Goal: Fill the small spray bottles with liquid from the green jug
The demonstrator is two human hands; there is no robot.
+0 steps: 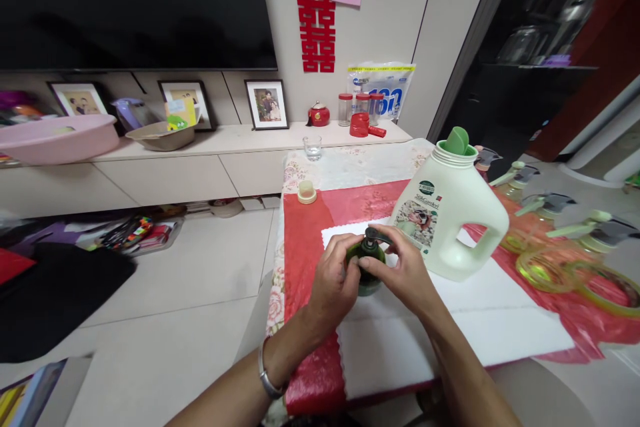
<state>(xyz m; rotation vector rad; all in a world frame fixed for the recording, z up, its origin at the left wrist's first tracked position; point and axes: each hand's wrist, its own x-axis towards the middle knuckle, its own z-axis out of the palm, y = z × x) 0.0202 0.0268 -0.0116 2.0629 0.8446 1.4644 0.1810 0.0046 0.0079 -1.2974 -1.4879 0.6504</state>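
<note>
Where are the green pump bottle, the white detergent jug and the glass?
green pump bottle (371,258), head view, on its green shoulder under the pump.
white detergent jug (463,190), head view, on its plain upper body.
glass (313,147), head view, on its side wall.

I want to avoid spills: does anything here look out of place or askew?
Yes: the round green cap sits tilted on the large white plastic jug, not closed. No spill shows.

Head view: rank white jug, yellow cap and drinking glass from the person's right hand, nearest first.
1. White jug, just right of the right hand gripping the green bottle.
2. Yellow cap, ahead-left, near table edge.
3. Drinking glass, at its far end.
</note>
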